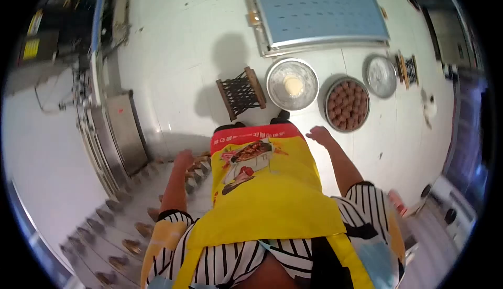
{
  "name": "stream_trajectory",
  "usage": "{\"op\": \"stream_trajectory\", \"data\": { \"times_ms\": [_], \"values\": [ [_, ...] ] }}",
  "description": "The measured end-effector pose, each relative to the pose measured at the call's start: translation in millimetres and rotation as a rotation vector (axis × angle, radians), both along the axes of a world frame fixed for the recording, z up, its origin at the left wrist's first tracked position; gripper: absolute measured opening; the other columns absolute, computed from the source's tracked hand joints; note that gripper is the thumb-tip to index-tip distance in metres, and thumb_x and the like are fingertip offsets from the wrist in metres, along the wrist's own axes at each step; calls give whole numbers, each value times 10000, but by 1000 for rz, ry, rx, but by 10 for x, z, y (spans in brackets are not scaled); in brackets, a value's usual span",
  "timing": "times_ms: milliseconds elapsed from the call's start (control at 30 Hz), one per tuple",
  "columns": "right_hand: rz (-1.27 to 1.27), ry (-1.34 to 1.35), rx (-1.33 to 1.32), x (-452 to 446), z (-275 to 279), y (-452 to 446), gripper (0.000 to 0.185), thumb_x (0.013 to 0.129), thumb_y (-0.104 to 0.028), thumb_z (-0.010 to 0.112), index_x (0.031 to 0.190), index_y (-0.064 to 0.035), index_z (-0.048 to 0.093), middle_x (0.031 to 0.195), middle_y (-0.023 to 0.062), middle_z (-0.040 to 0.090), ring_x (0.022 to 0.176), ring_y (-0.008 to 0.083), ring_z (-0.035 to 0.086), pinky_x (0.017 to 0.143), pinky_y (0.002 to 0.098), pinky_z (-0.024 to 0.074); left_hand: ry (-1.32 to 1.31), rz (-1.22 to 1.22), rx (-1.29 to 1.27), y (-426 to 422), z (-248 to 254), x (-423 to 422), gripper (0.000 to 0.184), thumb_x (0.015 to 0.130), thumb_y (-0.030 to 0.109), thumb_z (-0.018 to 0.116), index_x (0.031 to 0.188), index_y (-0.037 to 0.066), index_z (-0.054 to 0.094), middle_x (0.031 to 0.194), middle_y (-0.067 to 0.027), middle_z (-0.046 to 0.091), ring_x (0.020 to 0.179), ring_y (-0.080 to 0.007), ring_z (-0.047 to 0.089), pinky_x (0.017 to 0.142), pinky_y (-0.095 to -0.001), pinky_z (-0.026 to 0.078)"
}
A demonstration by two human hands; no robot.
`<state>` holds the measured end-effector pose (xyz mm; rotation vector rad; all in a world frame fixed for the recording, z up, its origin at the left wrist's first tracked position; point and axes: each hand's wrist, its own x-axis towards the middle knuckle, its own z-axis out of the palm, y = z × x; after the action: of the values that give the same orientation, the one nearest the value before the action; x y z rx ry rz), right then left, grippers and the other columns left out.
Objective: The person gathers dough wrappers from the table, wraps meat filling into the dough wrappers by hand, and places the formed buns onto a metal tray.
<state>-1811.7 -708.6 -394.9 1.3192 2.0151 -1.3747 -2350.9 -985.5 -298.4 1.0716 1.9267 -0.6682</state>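
Right hand (317, 133) shows me fingers apart and holding nothing, on the near side of the metal bowl (276, 85), beside the yellow apron (277, 200). Left hand (183, 159) hangs well off to the bowl's near left; I can't tell whether its fingers are apart or together. Inside the bowl I see a pale lump (294, 86). Right of the bowl sits a round pan (326, 104) of brown balls (347, 103); left of it, a woven stool (241, 93).
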Motion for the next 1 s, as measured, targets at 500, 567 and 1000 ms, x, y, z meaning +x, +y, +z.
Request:
{"op": "stream_trajectory", "data": {
  "times_ms": [500,567,1000],
  "values": [
    [58,74,-446,-1594,755,-1168,482,788,-502,601,993,-67,631,942,145,634,908,279,602,773,411,481,-505,-1206,-526,2180,-129,-1081,235,747,240,603,803,19,661,848,-147,659,859,-313,626,733,-430,491],
    [137,264,-431,-1744,780,-1565,414,806,-396,624,1056,-67,605,1043,147,615,963,274,580,816,398,463,-570,-1309,-591,2361,-111,-1247,225,772,235,580,831,34,662,867,-145,659,870,-301,628,731,-434,489],
    [897,1900,-67,-2220,-611,-821,142,808,-231,643,800,-103,582,680,80,577,655,274,563,582,381,444,-694,-650,-1236,3281,507,-962,299,846,253,573,1060,54,634,968,-112,661,858,-242,631,754,-346,495]
  ]
}}
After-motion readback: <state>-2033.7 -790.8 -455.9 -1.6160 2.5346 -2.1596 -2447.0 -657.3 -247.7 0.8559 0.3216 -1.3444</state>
